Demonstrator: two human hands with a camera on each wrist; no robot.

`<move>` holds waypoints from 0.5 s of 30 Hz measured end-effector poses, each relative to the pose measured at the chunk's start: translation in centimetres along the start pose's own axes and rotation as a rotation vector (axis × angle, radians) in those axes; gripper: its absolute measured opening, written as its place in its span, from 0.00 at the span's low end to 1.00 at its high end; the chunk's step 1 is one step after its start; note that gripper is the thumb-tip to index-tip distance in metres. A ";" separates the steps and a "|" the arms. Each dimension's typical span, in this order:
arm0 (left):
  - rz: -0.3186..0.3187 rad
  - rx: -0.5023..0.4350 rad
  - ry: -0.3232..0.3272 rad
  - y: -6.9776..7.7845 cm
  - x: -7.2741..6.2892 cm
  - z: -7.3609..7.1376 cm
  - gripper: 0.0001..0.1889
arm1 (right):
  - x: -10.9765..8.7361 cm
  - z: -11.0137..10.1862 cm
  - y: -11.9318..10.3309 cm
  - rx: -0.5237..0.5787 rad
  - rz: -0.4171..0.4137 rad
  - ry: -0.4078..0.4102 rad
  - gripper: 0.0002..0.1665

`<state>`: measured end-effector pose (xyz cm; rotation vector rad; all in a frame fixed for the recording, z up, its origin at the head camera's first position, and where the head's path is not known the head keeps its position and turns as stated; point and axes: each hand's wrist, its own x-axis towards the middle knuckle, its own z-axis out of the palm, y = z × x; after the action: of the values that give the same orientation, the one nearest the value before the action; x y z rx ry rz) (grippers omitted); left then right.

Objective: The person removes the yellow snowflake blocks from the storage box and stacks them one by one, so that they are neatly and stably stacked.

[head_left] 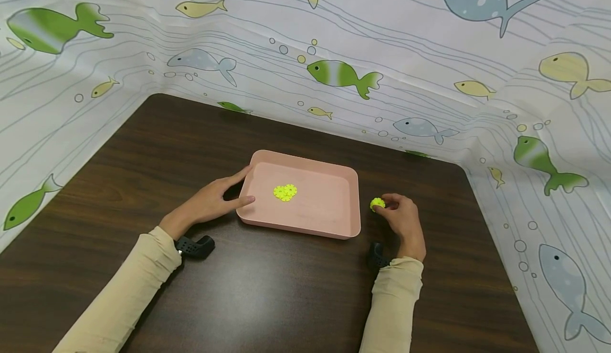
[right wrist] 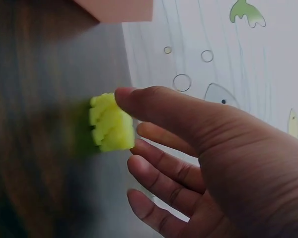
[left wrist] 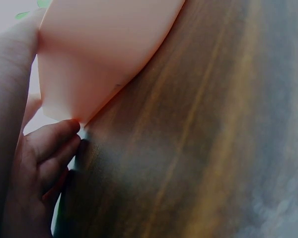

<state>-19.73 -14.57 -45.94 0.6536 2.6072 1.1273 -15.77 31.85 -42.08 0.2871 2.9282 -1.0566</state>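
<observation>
Tray, pale pink and shallow with rounded corners (head_left: 315, 204), lies on the dark wood-grain tabletop (head_left: 267, 284); taking its middle as the centre of the clock in the head view, the left hand (head_left: 212, 199) is at 9 o'clock. That hand is clamped on the tray's end wall, its thumb laid over the rim and its other fingers against the outside; the left wrist view shows fingertips touching a lower corner.

Inside the tray, a cluster of neon-yellow notched discs (head_left: 285, 193) lies flat and overlapping, a little toward 9 o'clock from the middle. At 3 o'clock, outside the tray and apart from it, the right hand (head_left: 402, 215) pinches a short stack of neon-yellow notched discs (right wrist: 111, 123) between thumb and fingers (whether the stack touches the wood, I cannot tell).

Both arms come in from the near side in cream sleeves (head_left: 393, 300). Black wrist mounts sit at 8 o'clock, by the left wrist (head_left: 195, 247), and 4 o'clock, by the right (head_left: 377, 255). A white sheet printed with green, yellow and blue fish (head_left: 267, 29) rises behind the tabletop from 9 o'clock through 12 to 3.
</observation>
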 end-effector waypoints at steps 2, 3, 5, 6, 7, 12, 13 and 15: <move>0.000 -0.003 -0.001 -0.1 0.0 0.0 0.45 | -0.1 -0.1 -0.3 0.011 -0.003 0.011 0.29; 0.001 -0.005 -0.002 -0.1 0.0 0.0 0.45 | -0.2 -0.2 -0.6 0.018 -0.008 0.021 0.29; 0.003 -0.007 -0.003 -0.1 0.0 0.0 0.46 | -0.2 -0.2 -1.3 0.028 -0.027 0.048 0.29; 0.003 -0.008 -0.004 -0.1 0.0 0.0 0.46 | -0.2 -0.1 -1.9 0.035 -0.038 0.060 0.29; 0.004 -0.008 -0.004 -0.1 0.0 0.0 0.46 | -0.2 0.0 -2.4 0.040 -0.052 0.074 0.28; 0.012 -0.013 -0.003 -0.1 0.0 0.0 0.46 | 0.1 1.6 -6.3 0.082 -0.178 0.119 0.23; 0.013 -0.015 -0.003 -0.1 0.0 0.0 0.46 | 0.1 2.1 -7.1 0.084 -0.210 0.120 0.22; 0.015 -0.017 -0.004 -0.1 -0.1 0.0 0.46 | 0.3 3.3 -8.7 0.083 -0.273 0.109 0.20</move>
<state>-19.70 -14.68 -46.02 0.6724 2.5905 1.1507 -17.78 23.27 -39.11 -0.0607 3.0906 -1.2323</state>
